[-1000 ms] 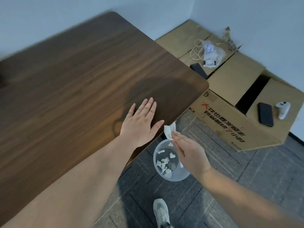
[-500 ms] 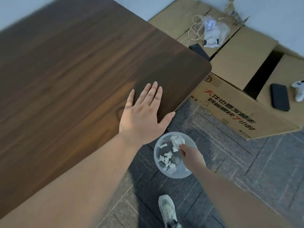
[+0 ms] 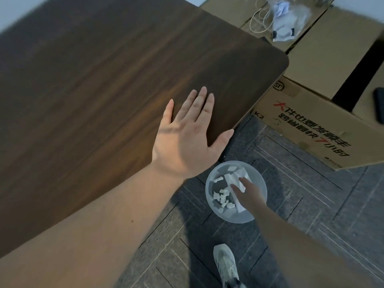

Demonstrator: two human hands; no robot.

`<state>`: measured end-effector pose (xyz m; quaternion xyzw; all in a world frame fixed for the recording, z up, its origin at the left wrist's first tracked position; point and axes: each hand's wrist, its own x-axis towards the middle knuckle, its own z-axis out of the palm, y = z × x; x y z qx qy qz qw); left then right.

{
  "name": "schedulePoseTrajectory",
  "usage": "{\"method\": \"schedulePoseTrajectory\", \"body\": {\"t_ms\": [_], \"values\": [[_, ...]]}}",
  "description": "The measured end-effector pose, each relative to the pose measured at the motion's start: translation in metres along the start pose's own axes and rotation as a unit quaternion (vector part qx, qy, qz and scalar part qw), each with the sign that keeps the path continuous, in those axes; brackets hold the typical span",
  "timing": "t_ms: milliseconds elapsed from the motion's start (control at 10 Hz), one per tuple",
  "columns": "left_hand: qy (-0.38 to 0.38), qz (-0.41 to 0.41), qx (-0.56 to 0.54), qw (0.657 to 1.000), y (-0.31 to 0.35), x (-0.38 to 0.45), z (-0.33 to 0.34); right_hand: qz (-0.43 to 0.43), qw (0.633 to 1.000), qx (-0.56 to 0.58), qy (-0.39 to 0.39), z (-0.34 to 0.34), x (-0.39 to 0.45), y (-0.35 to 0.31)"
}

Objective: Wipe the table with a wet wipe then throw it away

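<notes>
One wet wipe (image 3: 239, 176) — white, flat, a little creased — is lying inside the one clear plastic bin (image 3: 214, 206) on the floor, over several small white scraps (image 3: 222, 198). My right hand (image 3: 249, 194) is reaching into the bin, its fingers touching the wipe; whether they are pinching it I cannot tell. My left hand (image 3: 187, 140) is resting open and flat on the one dark wooden table (image 3: 104, 80), near the corner — just beside the bin.
</notes>
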<state>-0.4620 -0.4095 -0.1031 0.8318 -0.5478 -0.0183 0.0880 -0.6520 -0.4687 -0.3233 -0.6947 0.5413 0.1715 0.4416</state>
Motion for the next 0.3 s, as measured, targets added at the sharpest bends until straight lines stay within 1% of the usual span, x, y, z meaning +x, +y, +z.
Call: {"method": "schedulePoseTrajectory", "body": {"t_ms": [200,300], "values": [[-0.028,-0.004,-0.003,1.000,0.002,0.000,-0.005,-0.023,0.999,-0.034,-0.010,-0.030,-0.023,-0.021],[-0.048,-0.003,0.016,0.999,0.001,0.000,-0.006,-0.065,0.998,-0.016,-0.003,-0.055,-0.038,-0.039]]}}
